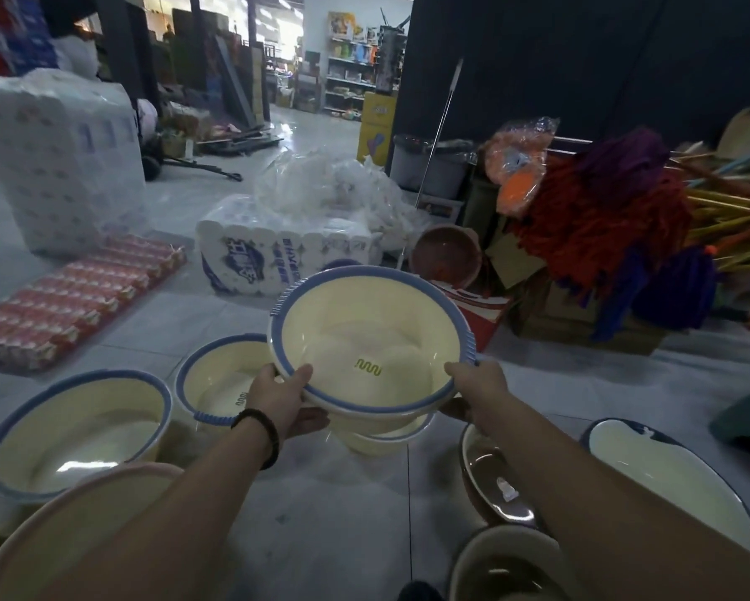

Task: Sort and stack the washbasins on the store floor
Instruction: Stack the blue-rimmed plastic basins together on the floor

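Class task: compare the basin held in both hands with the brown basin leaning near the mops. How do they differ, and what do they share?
The held basin is cream with a blue rim; the brown basin is reddish-brown throughout. The held basin is lifted off the floor, gripped by the left hand and right hand; the brown basin leans on its side, untouched. Both are round, open and empty.

Between my left hand [277, 399] and right hand [477, 383] sits a washbasin [364, 340], held above another basin [381, 438] on the floor [342, 505]. Two more basins [78, 431] lie to my left, toilet-paper packs [286, 258] behind, mops [603, 219] to the right.
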